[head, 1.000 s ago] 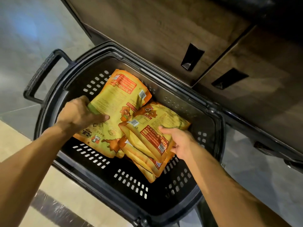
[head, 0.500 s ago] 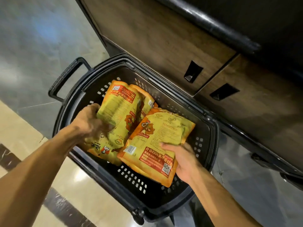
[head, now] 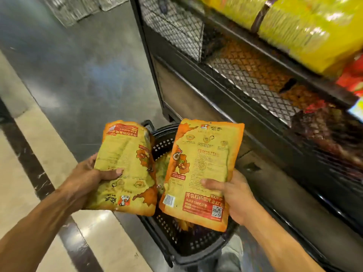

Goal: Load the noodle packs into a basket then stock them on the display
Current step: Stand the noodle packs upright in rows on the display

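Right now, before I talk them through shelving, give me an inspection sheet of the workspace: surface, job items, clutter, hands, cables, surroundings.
Surface: grey and cream polished floor with a dark stripe; no table.
Job's things: two yellow-orange plastic noodle packs held above the black perforated plastic basket, left pack upside down, right pack upright; more packs show in the basket between them.
Clutter: nothing seen.
Hands: left hand grips the left pack's edge; right hand grips the right pack's lower corner.
Cables: nothing seen.
Surroundings: black metal mesh display shelf to the right, one bay partly bare; blurred yellow bags stocked above.
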Motion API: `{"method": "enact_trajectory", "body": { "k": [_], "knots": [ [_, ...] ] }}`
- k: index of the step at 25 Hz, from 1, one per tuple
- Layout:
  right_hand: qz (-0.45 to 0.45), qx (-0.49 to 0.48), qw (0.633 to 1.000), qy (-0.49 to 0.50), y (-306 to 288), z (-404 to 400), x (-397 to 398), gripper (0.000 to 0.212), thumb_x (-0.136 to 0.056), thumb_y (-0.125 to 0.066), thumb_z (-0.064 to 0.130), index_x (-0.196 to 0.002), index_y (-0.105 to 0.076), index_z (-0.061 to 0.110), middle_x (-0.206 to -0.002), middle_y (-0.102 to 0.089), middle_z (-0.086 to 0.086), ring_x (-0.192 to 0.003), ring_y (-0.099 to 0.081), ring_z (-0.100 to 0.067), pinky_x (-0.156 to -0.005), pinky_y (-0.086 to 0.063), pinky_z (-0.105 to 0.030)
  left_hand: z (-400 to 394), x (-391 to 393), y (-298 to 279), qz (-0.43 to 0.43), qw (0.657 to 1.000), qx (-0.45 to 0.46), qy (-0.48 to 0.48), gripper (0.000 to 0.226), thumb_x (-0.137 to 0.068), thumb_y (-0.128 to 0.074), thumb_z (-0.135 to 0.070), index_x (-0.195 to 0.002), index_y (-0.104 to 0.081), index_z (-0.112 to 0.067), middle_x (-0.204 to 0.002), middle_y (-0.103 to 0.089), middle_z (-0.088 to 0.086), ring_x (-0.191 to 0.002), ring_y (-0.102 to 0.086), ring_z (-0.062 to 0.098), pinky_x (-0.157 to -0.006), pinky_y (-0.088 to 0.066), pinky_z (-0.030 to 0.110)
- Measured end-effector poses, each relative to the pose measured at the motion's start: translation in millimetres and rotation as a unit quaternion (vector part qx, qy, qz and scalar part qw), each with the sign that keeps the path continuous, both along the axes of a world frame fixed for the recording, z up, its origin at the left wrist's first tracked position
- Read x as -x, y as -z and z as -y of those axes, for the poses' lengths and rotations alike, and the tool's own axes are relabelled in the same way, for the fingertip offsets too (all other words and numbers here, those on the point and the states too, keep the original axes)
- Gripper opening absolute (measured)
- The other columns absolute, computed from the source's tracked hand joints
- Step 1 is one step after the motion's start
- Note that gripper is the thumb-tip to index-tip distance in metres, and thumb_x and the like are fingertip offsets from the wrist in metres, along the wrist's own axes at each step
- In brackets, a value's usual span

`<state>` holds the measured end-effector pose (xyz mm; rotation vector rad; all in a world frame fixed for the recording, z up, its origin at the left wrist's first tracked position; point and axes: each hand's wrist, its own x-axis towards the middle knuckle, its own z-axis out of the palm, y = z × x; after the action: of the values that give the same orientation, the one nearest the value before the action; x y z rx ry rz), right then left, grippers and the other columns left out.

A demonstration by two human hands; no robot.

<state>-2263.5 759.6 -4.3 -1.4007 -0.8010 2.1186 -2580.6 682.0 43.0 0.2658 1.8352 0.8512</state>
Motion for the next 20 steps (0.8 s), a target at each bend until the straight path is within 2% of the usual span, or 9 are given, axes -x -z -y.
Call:
{"method": "enact_trajectory", "body": {
  "k": [3,4,5,8,10,11,15,18,20],
  "knots": [
    [-0.028,-0.072,0.996,-0.040,-112,-29,7,0.052,-0.072,-0.077,-0.011,-0.120,-0.064,0.006,-0.111,-0.077,-0.014,-0.099,-0.075,-0.034,-0.081,-0.063,-0.047,5,-4,-104,0.031,0.997,-0.055,-0.035,0.056,-0.063,-0.077,0.001,-0.113,-0.064,-0.019,-0.098,-0.078,0.016,-0.076,-0.076,0.038,-0.064,-0.062,0.048],
    [-0.026,-0.088,0.995,-0.040,-120,-33,8,0.053,-0.070,-0.078,-0.009,-0.119,-0.064,0.006,-0.110,-0.077,-0.014,-0.099,-0.075,-0.034,-0.083,-0.062,-0.049,7,-7,-110,0.034,0.996,-0.069,-0.034,0.056,-0.064,-0.077,0.001,-0.115,-0.064,-0.018,-0.100,-0.078,0.017,-0.079,-0.076,0.040,-0.066,-0.062,0.050],
    [-0.038,-0.100,0.993,-0.043,-150,-40,7,0.056,-0.067,-0.079,-0.007,-0.119,-0.064,0.006,-0.110,-0.077,-0.014,-0.100,-0.075,-0.034,-0.085,-0.061,-0.051,6,-10,-140,0.032,0.994,-0.096,-0.037,0.055,-0.066,-0.077,0.002,-0.116,-0.064,-0.017,-0.100,-0.078,0.016,-0.081,-0.076,0.040,-0.067,-0.062,0.050],
    [-0.034,-0.165,0.985,-0.037,-259,-54,2,0.055,-0.066,-0.079,-0.008,-0.118,-0.064,0.004,-0.110,-0.076,-0.016,-0.100,-0.074,-0.036,-0.088,-0.059,-0.052,3,-25,-242,0.027,0.985,-0.163,-0.055,0.042,-0.075,-0.073,0.007,-0.109,-0.064,-0.016,-0.097,-0.078,0.014,-0.079,-0.076,0.036,-0.066,-0.062,0.047],
    [-0.030,-0.188,0.981,-0.026,-297,-60,-4,0.046,-0.073,-0.075,-0.014,-0.115,-0.066,0.004,-0.110,-0.076,-0.019,-0.099,-0.074,-0.039,-0.089,-0.059,-0.053,-2,-30,-278,0.019,0.979,-0.193,-0.063,0.035,-0.078,-0.071,0.009,-0.105,-0.064,-0.012,-0.095,-0.078,0.015,-0.076,-0.076,0.033,-0.073,-0.061,0.047],
    [-0.033,-0.212,0.976,-0.023,-346,-64,-11,0.043,-0.075,-0.073,-0.015,-0.114,-0.067,0.004,-0.110,-0.076,-0.020,-0.100,-0.073,-0.040,-0.090,-0.058,-0.054,-6,-35,-323,0.016,0.975,-0.214,-0.054,0.034,-0.076,-0.072,0.008,-0.105,-0.065,-0.009,-0.095,-0.078,0.016,-0.076,-0.076,0.032,-0.076,-0.060,0.047],
    [-0.021,-0.283,0.959,0.007,-455,-59,-40,0.044,-0.075,-0.075,-0.012,-0.117,-0.067,0.000,-0.109,-0.076,-0.018,-0.100,-0.074,-0.038,-0.088,-0.059,-0.051,-10,-50,-420,0.026,0.959,-0.283,-0.014,0.047,-0.065,-0.075,0.001,-0.111,-0.065,0.000,-0.102,-0.076,0.023,-0.078,-0.076,0.038,-0.086,-0.056,0.056],
    [-0.019,-0.346,0.937,0.046,-512,-44,-68,0.039,-0.075,-0.074,-0.014,-0.111,-0.070,0.001,-0.107,-0.077,-0.016,-0.099,-0.075,-0.035,-0.080,-0.062,-0.039,-22,-70,-475,0.054,0.945,-0.319,0.048,0.044,-0.066,-0.073,0.002,-0.109,-0.065,0.002,-0.097,-0.076,0.024,-0.074,-0.075,0.039,-0.081,-0.058,0.052],
    [-0.010,-0.371,0.924,0.093,-541,-26,-96,0.040,-0.075,-0.074,-0.015,-0.112,-0.071,0.001,-0.110,-0.076,-0.017,-0.101,-0.074,-0.035,-0.083,-0.062,-0.041,-36,-94,-502,0.097,0.932,-0.336,0.097,0.045,-0.065,-0.072,0.003,-0.109,-0.066,0.002,-0.098,-0.075,0.025,-0.076,-0.075,0.042,-0.085,-0.056,0.054]
  ]
}}
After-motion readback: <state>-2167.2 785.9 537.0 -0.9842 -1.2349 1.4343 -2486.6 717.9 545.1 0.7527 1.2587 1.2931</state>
